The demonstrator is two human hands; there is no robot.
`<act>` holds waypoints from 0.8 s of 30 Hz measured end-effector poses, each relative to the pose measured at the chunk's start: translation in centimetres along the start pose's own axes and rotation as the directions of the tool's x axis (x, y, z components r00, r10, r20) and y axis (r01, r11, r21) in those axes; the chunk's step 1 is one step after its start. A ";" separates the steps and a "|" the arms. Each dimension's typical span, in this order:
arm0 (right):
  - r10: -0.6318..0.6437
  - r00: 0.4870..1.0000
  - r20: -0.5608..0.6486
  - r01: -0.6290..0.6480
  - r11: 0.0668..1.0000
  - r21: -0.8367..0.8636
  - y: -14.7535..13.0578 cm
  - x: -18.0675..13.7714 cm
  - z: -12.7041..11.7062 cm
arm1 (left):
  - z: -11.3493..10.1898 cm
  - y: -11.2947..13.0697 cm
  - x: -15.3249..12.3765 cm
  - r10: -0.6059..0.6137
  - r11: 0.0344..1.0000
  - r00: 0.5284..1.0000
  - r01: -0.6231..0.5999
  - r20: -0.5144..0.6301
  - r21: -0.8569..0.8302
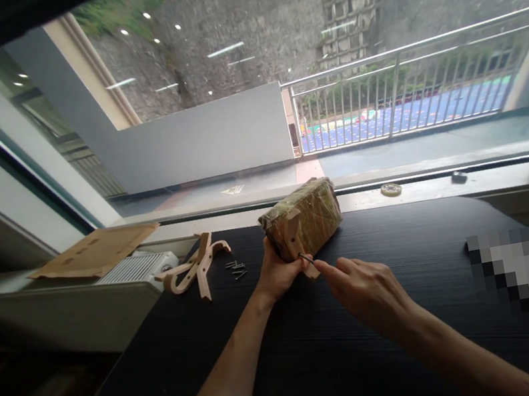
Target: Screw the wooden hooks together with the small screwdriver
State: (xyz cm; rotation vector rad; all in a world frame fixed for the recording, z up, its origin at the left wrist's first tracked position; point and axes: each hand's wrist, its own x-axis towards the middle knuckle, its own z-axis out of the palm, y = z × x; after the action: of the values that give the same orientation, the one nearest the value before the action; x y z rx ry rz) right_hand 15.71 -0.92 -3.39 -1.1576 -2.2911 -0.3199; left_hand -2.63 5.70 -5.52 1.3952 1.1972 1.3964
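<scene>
My left hand (276, 270) is closed around the lower end of a pale wooden piece (293, 237) with dark holes, set against the near end of a box-shaped bundle (315, 213) wrapped in clear film or tape. Between the fingertips of my right hand (362, 279) is a thin dark metal rod (308, 259), its far end at the wooden piece by my left thumb. Whether it is a screw or a hex key I cannot tell. Several loose screws (237, 267) lie left of my left hand, beside more curved wooden pieces (199, 266).
Beneath everything is a black table (416, 375). Brown cardboard (100, 249) rests at the left, over a white slotted unit (137, 266). On the window sill (361, 200) sit a tape roll (391, 189) and a small dark object (458, 177). Window glass rises behind; a blurred patch covers the right.
</scene>
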 end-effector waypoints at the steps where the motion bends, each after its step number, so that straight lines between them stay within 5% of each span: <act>1: 0.043 0.999 0.003 -0.043 0.997 0.065 -0.2 0.0 0.1 | 0.1 0.1 0.0 0.000 1.000 1.000 0.000 -0.009 -0.001; 3: 0.191 0.981 0.035 -0.194 0.941 0.277 -0.5 0.2 0.2 | 0.3 0.4 -0.2 0.002 1.000 1.000 -0.002 -0.023 0.003; 6: 0.422 0.883 0.206 -0.457 0.667 0.588 -0.6 0.4 0.5 | 0.4 0.5 -0.4 0.006 1.000 1.000 -0.006 -0.017 -0.012; 9: 0.482 0.820 0.308 -0.546 0.501 0.671 -0.5 0.6 0.6 | 0.3 0.4 -0.5 0.001 1.000 1.000 -0.002 -0.023 -0.019; 13: 0.408 0.883 0.233 -0.468 0.720 0.513 -0.3 0.4 0.0 | 0.2 0.4 -0.4 0.012 0.999 0.998 -0.010 -0.059 0.033; 17: 0.118 0.993 0.028 -0.121 0.974 0.191 -0.1 0.0 -0.7 | 0.2 0.6 -0.3 0.004 0.998 0.999 -0.001 -0.053 0.069; 20: -0.047 0.998 -0.029 0.047 0.999 0.016 0.0 -0.2 -0.8 | 0.1 0.6 -0.4 -0.002 0.997 0.999 0.005 -0.043 0.076; 24: -0.082 0.996 -0.036 0.079 0.995 -0.061 -0.1 -0.4 -0.4 | -0.2 0.4 -0.4 0.028 0.985 1.000 -0.026 -0.008 0.168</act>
State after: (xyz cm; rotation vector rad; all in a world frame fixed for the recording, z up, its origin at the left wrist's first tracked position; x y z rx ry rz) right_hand 15.93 -1.40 -3.30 -1.0802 -2.3127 -0.4395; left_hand -2.78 5.24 -5.20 1.5269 1.3330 1.3472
